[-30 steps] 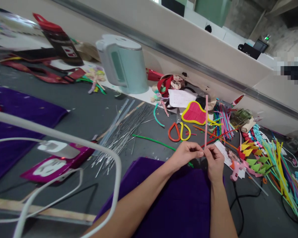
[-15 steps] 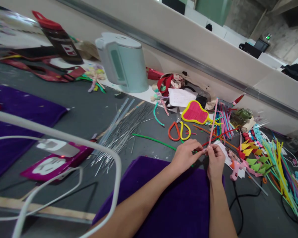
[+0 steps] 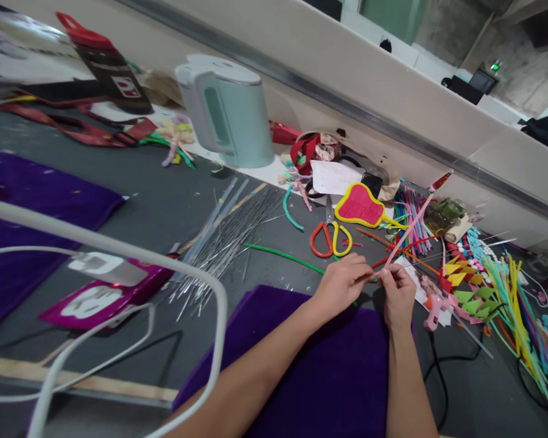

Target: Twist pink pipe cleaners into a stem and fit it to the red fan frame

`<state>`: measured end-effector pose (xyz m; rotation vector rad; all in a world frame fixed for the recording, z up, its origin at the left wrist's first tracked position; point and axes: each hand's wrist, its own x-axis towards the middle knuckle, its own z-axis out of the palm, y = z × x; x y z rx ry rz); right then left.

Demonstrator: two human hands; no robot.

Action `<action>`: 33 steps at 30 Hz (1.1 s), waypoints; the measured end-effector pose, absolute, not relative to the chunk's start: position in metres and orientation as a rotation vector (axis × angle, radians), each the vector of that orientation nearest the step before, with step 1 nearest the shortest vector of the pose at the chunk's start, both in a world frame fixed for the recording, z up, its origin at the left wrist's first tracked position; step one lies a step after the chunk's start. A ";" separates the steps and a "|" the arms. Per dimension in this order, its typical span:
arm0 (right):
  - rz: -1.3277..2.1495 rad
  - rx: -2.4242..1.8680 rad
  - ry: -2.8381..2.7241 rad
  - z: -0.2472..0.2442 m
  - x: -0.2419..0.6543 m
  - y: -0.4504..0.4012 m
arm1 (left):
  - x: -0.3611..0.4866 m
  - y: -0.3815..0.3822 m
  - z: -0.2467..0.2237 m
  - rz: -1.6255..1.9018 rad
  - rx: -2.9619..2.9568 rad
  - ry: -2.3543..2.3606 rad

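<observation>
A pale pink pipe cleaner (image 3: pixel 410 231) slants up and to the right from between my hands. My right hand (image 3: pixel 399 294) pinches it near its lower end, thumb against fingers. Close on the left, my left hand (image 3: pixel 344 281) is closed with its fingertips at the same lower end, whose tip is partly hidden. Both hands are above the far edge of a folded purple cloth (image 3: pixel 329 377). Just beyond them are scissors (image 3: pixel 331 237) with one red and one yellow handle, a green pipe cleaner (image 3: pixel 285 254) and a pink shape with a yellow border (image 3: pixel 360 205).
Thin metal wires (image 3: pixel 231 243) lie left of the hands. Behind stand a pale blue kettle (image 3: pixel 244 115) and a dark bottle (image 3: pixel 114 79). A white cable (image 3: pixel 221 316) loops across the left foreground. Bundled pipe cleaners (image 3: pixel 518 304) and a pink glue gun (image 3: pixel 435 311) are at the right.
The pink pipe cleaner has tipped from nearly upright over to the right. My hands have stayed almost in place, still together at its lower end.
</observation>
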<state>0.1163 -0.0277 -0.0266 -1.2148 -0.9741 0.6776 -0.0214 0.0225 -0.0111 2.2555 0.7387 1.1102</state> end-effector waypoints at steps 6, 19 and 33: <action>0.640 -1.252 -1.025 -0.027 0.118 -0.029 | -0.025 0.025 -0.005 1.027 2.172 0.699; 0.687 -1.215 -0.930 -0.029 0.118 -0.027 | -0.023 0.028 -0.008 0.877 1.953 0.783; 0.732 -1.196 -0.961 -0.025 0.113 -0.027 | -0.020 0.016 -0.013 1.211 2.495 0.899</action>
